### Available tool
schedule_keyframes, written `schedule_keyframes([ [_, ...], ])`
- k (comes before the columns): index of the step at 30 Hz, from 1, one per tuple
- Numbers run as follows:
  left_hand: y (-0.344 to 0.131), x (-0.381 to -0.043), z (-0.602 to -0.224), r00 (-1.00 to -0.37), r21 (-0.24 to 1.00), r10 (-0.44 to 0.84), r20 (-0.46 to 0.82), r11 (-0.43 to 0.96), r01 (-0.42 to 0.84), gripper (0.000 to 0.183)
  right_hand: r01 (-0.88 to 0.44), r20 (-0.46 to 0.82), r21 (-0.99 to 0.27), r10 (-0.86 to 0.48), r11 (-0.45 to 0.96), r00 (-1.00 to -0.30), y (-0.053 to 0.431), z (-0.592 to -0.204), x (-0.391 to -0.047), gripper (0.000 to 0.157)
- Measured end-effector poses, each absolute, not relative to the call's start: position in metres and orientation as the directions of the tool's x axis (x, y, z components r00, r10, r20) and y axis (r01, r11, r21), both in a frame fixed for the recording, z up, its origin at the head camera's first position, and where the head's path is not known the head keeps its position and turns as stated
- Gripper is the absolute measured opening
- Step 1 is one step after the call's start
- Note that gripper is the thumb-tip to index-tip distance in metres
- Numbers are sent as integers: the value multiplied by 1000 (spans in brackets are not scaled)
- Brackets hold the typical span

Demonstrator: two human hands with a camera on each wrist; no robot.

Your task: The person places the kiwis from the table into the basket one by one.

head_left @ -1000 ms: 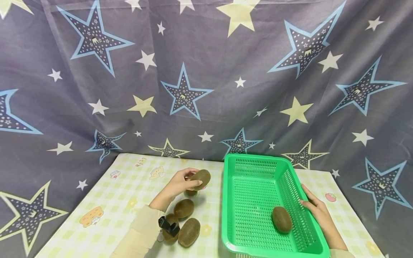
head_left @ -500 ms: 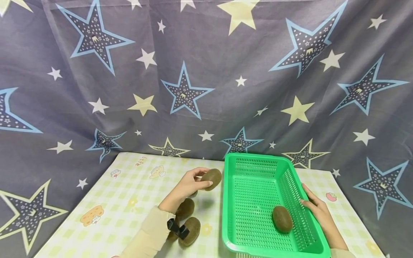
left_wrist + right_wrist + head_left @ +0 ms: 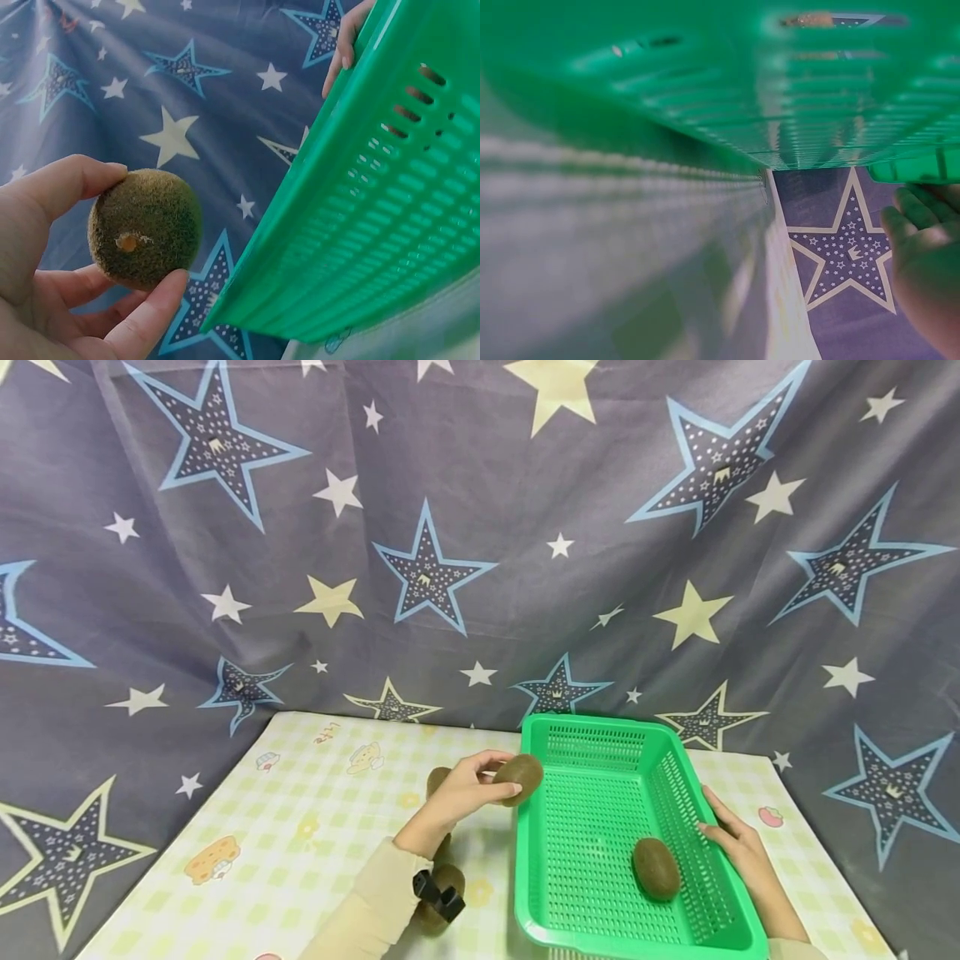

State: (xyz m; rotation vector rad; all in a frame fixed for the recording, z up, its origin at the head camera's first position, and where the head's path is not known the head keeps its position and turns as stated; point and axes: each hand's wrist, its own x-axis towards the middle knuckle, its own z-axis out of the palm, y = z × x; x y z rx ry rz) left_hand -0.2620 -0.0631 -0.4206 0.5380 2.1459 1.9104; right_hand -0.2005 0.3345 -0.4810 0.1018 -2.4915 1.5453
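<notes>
The left hand (image 3: 467, 787) pinches a kiwi (image 3: 522, 779) near the left rim of the basket (image 3: 592, 827); the right hand (image 3: 740, 845) grips its right side. The kiwi should be light, firm, bruisable — fuzzy skin likely resists slipping, so hold it gently round the middle.

Curtained workspace, starry drape (image 3: 510, 552), checked tablecloth (image 3: 315, 793)

The kiwis (image 3: 522, 779) are brown, the basket (image 3: 592, 814) green, the tablecloth (image 3: 277, 893) yellow-green-and-white checked; white, yellow and blue-edged stars (image 3: 424, 568) dot the grey-purple backdrop (image 3: 465, 452).
</notes>
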Motion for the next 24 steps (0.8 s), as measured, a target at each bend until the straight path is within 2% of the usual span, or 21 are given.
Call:
schedule_keyframes([
  [4, -53, -262, -421, -907, 990, 415, 68, 82, 112, 47, -184, 225, -878, 44, 441, -973, 334, -480, -201, 56],
  [10, -40, -264, -424, -908, 991, 411, 78, 65, 114, 47, -130, 164, -899, 47, 417, -985, 334, -477, -199, 58],
  [14, -33, -267, -426, -914, 987, 394, 93, 84, 136, 47, -127, 156, -905, 40, 405, -987, 332, -475, -198, 58],
  [24, -17, -270, -434, -891, 979, 419, 172, 25, 200, 48, -110, 141, -913, 49, 393, -989, 332, -476, -199, 59],
])
